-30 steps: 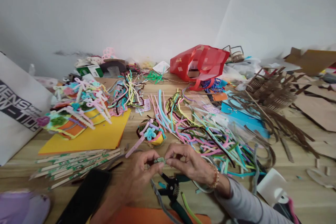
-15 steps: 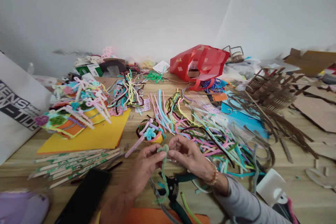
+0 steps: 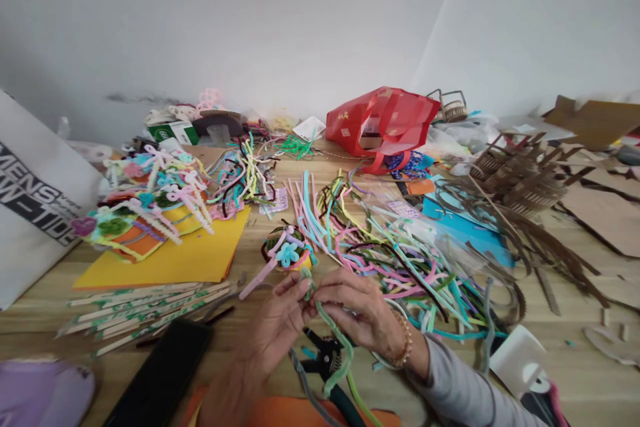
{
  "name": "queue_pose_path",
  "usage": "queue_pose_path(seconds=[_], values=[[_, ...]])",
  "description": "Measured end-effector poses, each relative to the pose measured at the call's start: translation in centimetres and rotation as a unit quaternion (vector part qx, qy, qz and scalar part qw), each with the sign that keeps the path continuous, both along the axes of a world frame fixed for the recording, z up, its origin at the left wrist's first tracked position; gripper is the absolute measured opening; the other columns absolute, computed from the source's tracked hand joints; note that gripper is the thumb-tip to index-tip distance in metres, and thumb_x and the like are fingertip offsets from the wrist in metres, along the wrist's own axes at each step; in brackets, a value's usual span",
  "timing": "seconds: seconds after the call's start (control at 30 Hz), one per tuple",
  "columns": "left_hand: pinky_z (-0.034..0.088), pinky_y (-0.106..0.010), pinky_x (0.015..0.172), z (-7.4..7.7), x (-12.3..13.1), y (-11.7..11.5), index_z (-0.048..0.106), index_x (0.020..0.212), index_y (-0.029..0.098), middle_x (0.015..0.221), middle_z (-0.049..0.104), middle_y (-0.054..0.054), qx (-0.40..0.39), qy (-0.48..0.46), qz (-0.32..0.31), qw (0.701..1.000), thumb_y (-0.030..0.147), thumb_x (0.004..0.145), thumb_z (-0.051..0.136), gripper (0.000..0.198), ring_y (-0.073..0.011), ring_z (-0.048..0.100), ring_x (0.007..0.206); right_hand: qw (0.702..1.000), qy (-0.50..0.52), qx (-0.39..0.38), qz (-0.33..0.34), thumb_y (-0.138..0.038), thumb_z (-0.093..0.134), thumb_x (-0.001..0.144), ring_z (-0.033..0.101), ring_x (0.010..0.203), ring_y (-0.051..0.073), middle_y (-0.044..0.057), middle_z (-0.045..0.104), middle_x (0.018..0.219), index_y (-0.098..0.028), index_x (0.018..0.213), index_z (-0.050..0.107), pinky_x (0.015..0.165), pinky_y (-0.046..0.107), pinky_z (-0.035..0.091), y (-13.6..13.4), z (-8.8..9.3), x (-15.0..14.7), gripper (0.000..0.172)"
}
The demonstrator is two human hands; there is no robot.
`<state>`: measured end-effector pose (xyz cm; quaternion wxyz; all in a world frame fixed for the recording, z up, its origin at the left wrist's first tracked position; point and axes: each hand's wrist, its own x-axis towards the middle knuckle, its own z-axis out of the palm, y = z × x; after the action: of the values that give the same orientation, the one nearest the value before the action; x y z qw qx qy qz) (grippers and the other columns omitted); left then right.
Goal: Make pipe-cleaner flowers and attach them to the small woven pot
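Head view: looking forward and down across a wooden table (image 3: 260, 303) at two bare hands
Left hand (image 3: 273, 330): fingers (image 3: 295, 285) curled in a pinch on the upper end of the green pipe cleaner
Right hand (image 3: 357, 310): fingers (image 3: 335, 290) bent and grasping the same pipe cleaner from the other side, close to the left fingertips
Green pipe cleaner (image 3: 336, 347): held between both hands, its top end bent into a small curl, its long end hanging down over the pliers
Right wrist: beaded bracelet (image 3: 403, 340) above a gray sleeve (image 3: 460, 387)
Just below the hands: green-handled pliers (image 3: 325, 363), orange foam sheet (image 3: 300, 417)
Left of the hands: black phone (image 3: 163, 373), bundle of craft sticks (image 3: 145, 310)
Right of the hands: heap of colored pipe cleaners (image 3: 400, 260), white box (image 3: 517, 360)
Just past the hands: small pot with a blue pipe-cleaner flower (image 3: 287, 257)
Mid table: yellow paper (image 3: 190, 253) under a pile of pipe-cleaner flowers (image 3: 150, 203), blue paper (image 3: 460, 223)
Far side: red bag (image 3: 383, 123), cardboard basket (image 3: 520, 180), white tote bag (image 3: 40, 193), white wall (image 3: 250, 27)
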<state>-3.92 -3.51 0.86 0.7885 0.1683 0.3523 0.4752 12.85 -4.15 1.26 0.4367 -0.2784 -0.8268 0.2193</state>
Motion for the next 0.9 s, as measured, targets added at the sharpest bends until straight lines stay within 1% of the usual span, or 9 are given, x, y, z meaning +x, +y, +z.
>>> queue_pose_path(seconds=[0.17,0.27,0.33,0.43,0.57,0.63,0.7,0.77,0.9], values=[[0.046,-0.023,0.061,-0.7,0.5,-0.5,0.064,0.069,0.018,0.069,0.064,0.004,0.015,0.011,0.011,1.000,0.016,0.056,0.083,0.024,-0.0106,0.057,0.062,0.999,0.028,-0.014,-0.016,-0.017,0.048,0.093,0.060,0.087,0.016,0.009,0.062,0.095,-0.018,0.099,0.061,0.074,0.027,0.050,-0.4,0.1,-0.1,0.014],[0.045,-0.024,0.065,-0.8,0.4,-0.9,0.061,0.065,0.019,0.065,0.063,0.004,0.132,0.148,-0.005,0.980,0.023,0.066,0.076,0.016,-0.0124,0.057,0.064,0.995,0.054,-0.067,-0.055,-0.018,0.048,0.093,0.060,0.084,0.017,0.007,0.063,0.089,-0.019,0.092,0.058,0.073,0.027,0.048,-0.6,-0.5,-0.4,0.010],[0.045,-0.025,0.067,-0.9,0.3,-1.1,0.061,0.066,0.020,0.065,0.063,0.003,0.215,0.273,-0.007,0.938,0.024,0.073,0.070,0.012,-0.0147,0.058,0.066,0.986,0.070,-0.123,-0.093,-0.021,0.048,0.093,0.058,0.072,0.015,0.004,0.061,0.078,-0.019,0.086,0.056,0.065,0.025,0.047,-0.7,-1.1,-0.6,0.010],[0.047,-0.027,0.069,-1.1,0.1,-1.6,0.061,0.071,0.020,0.072,0.064,-0.001,0.359,0.435,0.025,0.825,0.019,0.079,0.062,0.008,-0.0172,0.061,0.072,0.969,0.080,-0.199,-0.121,-0.024,0.049,0.092,0.050,0.057,0.011,-0.001,0.054,0.065,-0.019,0.081,0.053,0.054,0.022,0.041,-0.5,-1.7,-0.9,0.013],[0.048,-0.026,0.075,-1.4,-0.1,-2.3,0.065,0.079,0.019,0.079,0.066,-0.005,0.567,0.564,0.061,0.597,0.004,0.082,0.052,0.020,-0.0166,0.060,0.078,0.969,0.022,-0.209,-0.128,-0.024,0.051,0.091,0.050,0.060,0.012,0.000,0.056,0.068,-0.017,0.083,0.059,0.056,0.023,0.040,-0.1,-1.5,-0.8,0.013],[0.047,-0.028,0.081,-1.4,-0.4,-2.5,0.066,0.083,0.019,0.088,0.068,-0.008,0.620,0.605,0.092,0.491,-0.001,0.081,0.051,0.026,-0.0191,0.058,0.088,0.974,-0.014,-0.192,-0.119,-0.022,0.050,0.091,0.054,0.065,0.014,0.002,0.060,0.072,-0.017,0.085,0.061,0.060,0.024,0.042,0.0,-1.3,-0.7,0.014],[0.044,-0.032,0.087,-1.2,-0.7,-2.4,0.067,0.086,0.019,0.100,0.069,-0.010,0.638,0.634,0.109,0.423,-0.003,0.079,0.051,0.028,-0.0219,0.055,0.098,0.981,-0.031,-0.161,-0.101,-0.020,0.050,0.091,0.057,0.072,0.015,0.003,0.063,0.078,-0.017,0.089,0.061,0.066,0.025,0.044,0.1,-1.2,-0.5,0.012],[0.042,-0.035,0.091,-1.0,-0.9,-2.2,0.067,0.086,0.020,0.104,0.070,-0.008,0.636,0.647,0.109,0.405,-0.002,0.080,0.051,0.028,-0.0225,0.054,0.101,0.988,-0.042,-0.123,-0.083,-0.017,0.047,0.093,0.058,0.077,0.016,0.004,0.063,0.084,-0.018,0.093,0.060,0.071,0.026,0.045,0.2,-1.3,-0.4,0.013],[0.041,-0.037,0.093,-0.5,-1.1,-1.5,0.064,0.084,0.022,0.093,0.072,-0.004,0.599,0.653,0.085,0.455,0.004,0.082,0.053,0.022,-0.0218,0.057,0.094,0.992,-0.064,-0.081,-0.070,-0.013,0.043,0.093,0.057,0.076,0.016,0.005,0.060,0.084,-0.019,0.094,0.057,0.069,0.026,0.045,0.1,-1.9,-0.4,0.015]])
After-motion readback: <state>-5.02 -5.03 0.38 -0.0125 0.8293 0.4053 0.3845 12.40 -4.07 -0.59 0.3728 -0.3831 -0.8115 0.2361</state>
